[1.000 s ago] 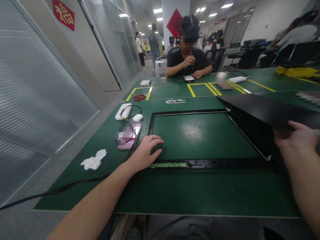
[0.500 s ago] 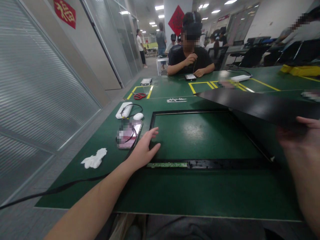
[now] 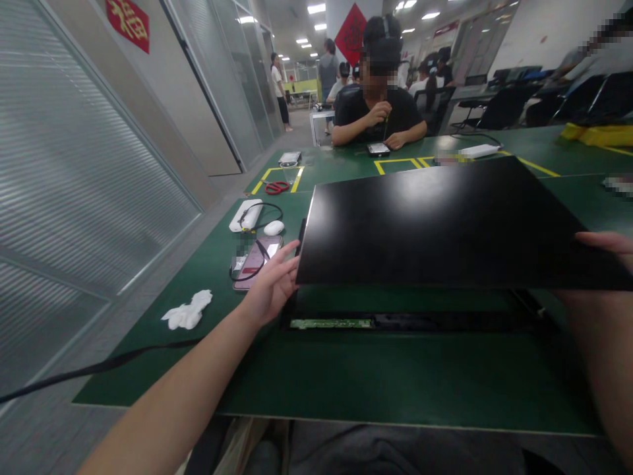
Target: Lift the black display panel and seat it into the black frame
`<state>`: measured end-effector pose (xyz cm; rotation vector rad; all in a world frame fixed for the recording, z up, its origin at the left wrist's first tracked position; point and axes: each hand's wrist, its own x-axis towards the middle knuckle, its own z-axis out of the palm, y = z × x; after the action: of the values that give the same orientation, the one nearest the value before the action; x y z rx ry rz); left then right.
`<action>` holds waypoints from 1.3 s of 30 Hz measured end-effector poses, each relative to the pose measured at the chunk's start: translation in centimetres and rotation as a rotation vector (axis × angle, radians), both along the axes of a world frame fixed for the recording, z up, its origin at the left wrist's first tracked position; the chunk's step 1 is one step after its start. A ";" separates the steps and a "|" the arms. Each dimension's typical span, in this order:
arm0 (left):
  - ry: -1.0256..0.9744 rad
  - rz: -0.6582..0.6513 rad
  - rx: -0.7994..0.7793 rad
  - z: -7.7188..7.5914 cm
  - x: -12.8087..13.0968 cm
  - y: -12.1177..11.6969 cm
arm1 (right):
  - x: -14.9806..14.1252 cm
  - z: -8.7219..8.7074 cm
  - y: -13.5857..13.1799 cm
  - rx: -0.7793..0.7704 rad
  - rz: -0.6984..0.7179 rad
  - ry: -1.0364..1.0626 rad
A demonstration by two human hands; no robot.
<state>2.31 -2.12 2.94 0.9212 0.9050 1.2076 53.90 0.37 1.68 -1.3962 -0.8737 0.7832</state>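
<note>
Black screen panel (image 3: 435, 231) hangs over the bezel frame (image 3: 445, 324), grasped by the right hand (image 3: 607, 242); left hand (image 3: 271, 282) grip unclear. Best support both edges evenly.

Centre: black panel (image 3: 435, 231), smooth, glossy, with a diffuse light reflection. Beneath it: frame (image 3: 445, 322), plastic-looking, matt; its green circuit strip (image 3: 331, 323) has a rough, component-studded surface. Bench (image 3: 395, 379): smooth, low sheen. Lower left: wad of tissue (image 3: 186, 311), crumpled paper. Left of centre: rounded case (image 3: 273, 228), smooth white plastic look; phone (image 3: 252, 262), glossy face. Far left: partition (image 3: 93, 158), glassy, finely ribbed.
</note>
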 end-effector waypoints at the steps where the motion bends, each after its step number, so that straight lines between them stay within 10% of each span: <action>1: -0.011 -0.006 -0.012 0.2 -0.1 0.0 | -0.3 0.2 0.0 -0.010 -0.046 0.026; 11: -0.031 -0.077 -0.003 1.0 -0.6 0.5 | -5.1 3.4 -1.2 -0.205 0.115 0.136; 25: 0.093 0.092 0.281 -0.6 -0.7 0.8 | -5.7 2.0 -1.0 -0.091 0.216 0.059; 39: 0.160 -0.010 0.202 -1.2 -0.6 0.6 | -4.6 1.2 -0.2 -0.197 0.254 0.007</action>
<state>1.76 -1.48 1.74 1.1965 0.9141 1.2455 49.34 0.12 2.88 -1.4695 -1.0017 1.0909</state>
